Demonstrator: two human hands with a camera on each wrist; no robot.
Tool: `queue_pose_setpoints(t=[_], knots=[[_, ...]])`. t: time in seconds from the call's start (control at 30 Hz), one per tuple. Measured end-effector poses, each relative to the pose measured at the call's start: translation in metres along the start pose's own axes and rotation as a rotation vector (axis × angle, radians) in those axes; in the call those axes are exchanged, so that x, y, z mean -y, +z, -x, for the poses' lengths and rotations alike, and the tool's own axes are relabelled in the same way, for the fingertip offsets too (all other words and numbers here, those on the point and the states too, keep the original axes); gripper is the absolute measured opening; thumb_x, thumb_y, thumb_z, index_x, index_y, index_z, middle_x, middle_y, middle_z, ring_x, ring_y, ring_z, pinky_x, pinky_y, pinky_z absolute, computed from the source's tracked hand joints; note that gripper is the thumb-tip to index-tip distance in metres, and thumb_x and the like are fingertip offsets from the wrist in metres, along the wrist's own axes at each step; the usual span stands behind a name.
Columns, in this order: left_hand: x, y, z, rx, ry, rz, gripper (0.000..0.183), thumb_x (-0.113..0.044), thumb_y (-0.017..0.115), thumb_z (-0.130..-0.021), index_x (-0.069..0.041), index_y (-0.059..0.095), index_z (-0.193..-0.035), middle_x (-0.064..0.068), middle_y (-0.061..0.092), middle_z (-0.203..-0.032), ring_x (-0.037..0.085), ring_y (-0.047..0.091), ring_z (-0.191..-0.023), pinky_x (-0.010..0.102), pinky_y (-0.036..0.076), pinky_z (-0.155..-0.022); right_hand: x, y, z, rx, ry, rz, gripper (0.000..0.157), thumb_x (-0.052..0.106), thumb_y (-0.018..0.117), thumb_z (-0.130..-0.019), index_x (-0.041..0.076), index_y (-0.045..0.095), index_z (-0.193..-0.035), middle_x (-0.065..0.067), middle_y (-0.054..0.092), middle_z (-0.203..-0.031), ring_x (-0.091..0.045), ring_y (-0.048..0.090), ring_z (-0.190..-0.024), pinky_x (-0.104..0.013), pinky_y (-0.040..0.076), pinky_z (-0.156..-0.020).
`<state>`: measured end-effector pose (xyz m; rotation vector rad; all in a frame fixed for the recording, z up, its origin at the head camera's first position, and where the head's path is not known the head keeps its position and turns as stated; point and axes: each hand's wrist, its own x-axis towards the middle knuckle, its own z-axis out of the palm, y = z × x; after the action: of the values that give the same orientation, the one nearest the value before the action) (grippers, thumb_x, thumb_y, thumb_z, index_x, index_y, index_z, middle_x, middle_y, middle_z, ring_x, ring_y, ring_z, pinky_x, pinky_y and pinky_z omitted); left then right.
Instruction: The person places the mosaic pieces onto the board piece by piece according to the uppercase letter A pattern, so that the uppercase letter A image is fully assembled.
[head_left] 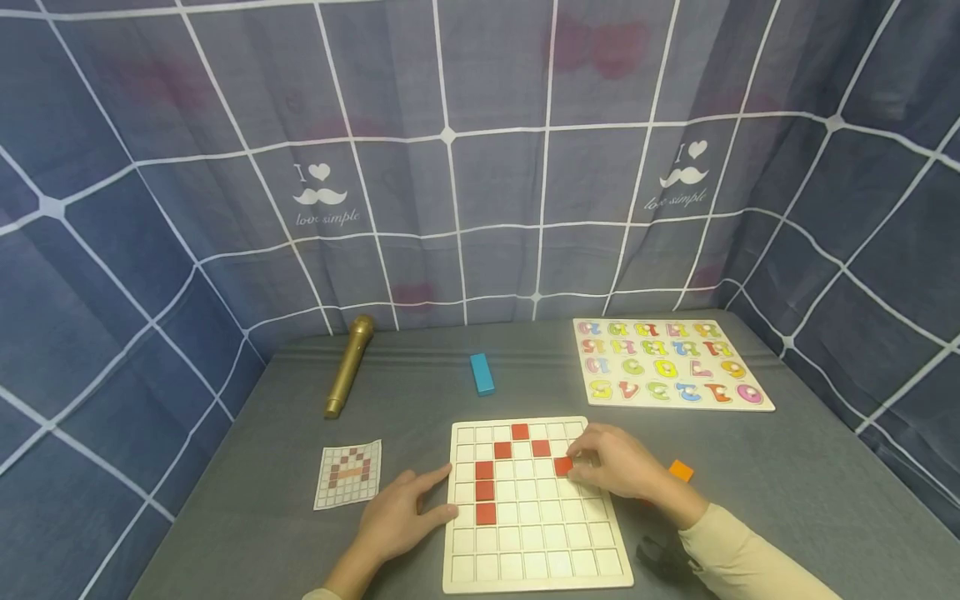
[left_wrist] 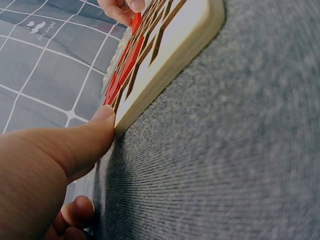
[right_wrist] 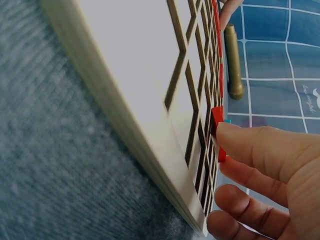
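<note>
A pale wooden grid board (head_left: 532, 517) lies on the table in the head view, with several red square tiles (head_left: 485, 491) set in its cells. My right hand (head_left: 618, 462) is over the board's right side. Its thumb and a finger pinch a red square tile (right_wrist: 218, 120), which sits tilted against the grid in the right wrist view. At the board's left edge my left hand (head_left: 397, 512) rests with thumb and index finger extended. In the left wrist view the thumb (left_wrist: 85, 142) presses against the board's side; the other fingers are partly hidden.
Left of the board lies a paper pattern card (head_left: 348, 475), with a gold microphone (head_left: 349, 367) behind it. A blue block (head_left: 482, 375) lies beyond the board, and a number puzzle (head_left: 667, 367) at the back right. An orange piece (head_left: 681, 471) shows beside the right forearm.
</note>
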<state>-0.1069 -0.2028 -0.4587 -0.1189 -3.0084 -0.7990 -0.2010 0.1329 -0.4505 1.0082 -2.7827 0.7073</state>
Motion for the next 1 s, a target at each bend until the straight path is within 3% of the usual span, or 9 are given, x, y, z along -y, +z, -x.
queue_pose_setpoints(t=[0.13,0.37,0.47,1.0], knots=[[-0.0005,-0.0001,0.0002,0.003,-0.003,-0.004,0.061,-0.057,0.073,-0.079,-0.028,0.064,-0.132,-0.007,0.041,-0.070,0.004,0.032,-0.057,0.022,0.027,-0.051,0.0006,-0.0011,0.0002,0.006,0.019,-0.004,0.020,0.029,0.082,-0.078,0.019,0.075,-0.093,0.005,0.071,-0.097,-0.034,0.064,-0.111,-0.046,0.052,-0.090],[-0.0006,0.0005,0.0008,-0.007,0.007,-0.001,0.061,-0.057,0.073,-0.079,-0.029,0.064,-0.132,-0.007,0.041,-0.070,0.003,0.032,-0.057,0.022,0.026,-0.050,-0.0006,0.0000,-0.0020,0.011,0.037,-0.006,0.019,0.030,0.082,-0.077,0.020,0.074,-0.092,0.007,0.070,-0.095,-0.013,0.063,-0.087,-0.032,0.050,-0.076],[0.0001,0.0005,0.0004,-0.009,0.014,-0.001,0.060,-0.057,0.073,-0.079,-0.029,0.064,-0.132,-0.008,0.041,-0.070,0.003,0.031,-0.057,0.022,0.027,-0.050,-0.0021,0.0009,-0.0031,0.025,0.033,-0.022,0.019,0.030,0.082,-0.077,0.020,0.074,-0.090,0.009,0.070,-0.092,-0.009,0.060,-0.085,-0.029,0.049,-0.075],[0.0005,0.0002,0.0006,0.006,0.005,0.003,0.061,-0.058,0.072,-0.079,-0.029,0.063,-0.132,-0.007,0.041,-0.071,0.004,0.031,-0.057,0.022,0.027,-0.050,-0.0034,0.0020,-0.0041,0.041,0.056,-0.034,0.019,0.029,0.082,-0.077,0.020,0.074,-0.092,0.008,0.069,-0.094,-0.009,0.060,-0.085,-0.029,0.049,-0.075]])
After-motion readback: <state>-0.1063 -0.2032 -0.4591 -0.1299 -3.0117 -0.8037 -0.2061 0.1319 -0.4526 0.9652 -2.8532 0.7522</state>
